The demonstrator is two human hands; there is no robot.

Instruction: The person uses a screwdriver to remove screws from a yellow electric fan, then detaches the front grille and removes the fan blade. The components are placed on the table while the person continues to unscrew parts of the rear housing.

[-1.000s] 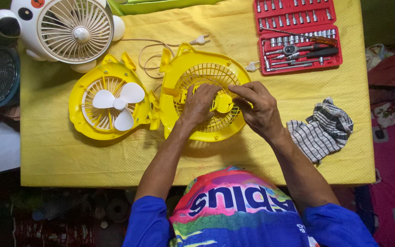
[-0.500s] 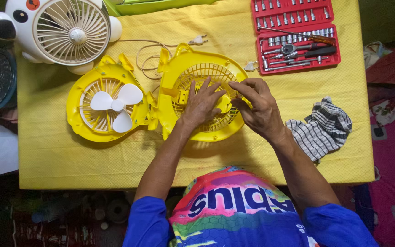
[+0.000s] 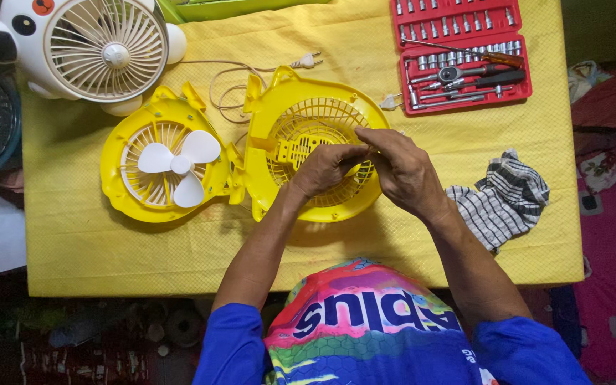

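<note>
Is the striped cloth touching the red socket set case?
Apart. The head view shows the striped cloth lying below the red socket set case, with a plain strip of bare yellow table cover between them.

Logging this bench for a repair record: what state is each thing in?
Yellow fan housing: opened into two halves, lying flat.
White blade: mounted in the left half.
Socket set case: open.
Power plug: unplugged, on the cloth.
Checked rag: crumpled.
Left hand, right hand: fingers together over the grille.
</note>
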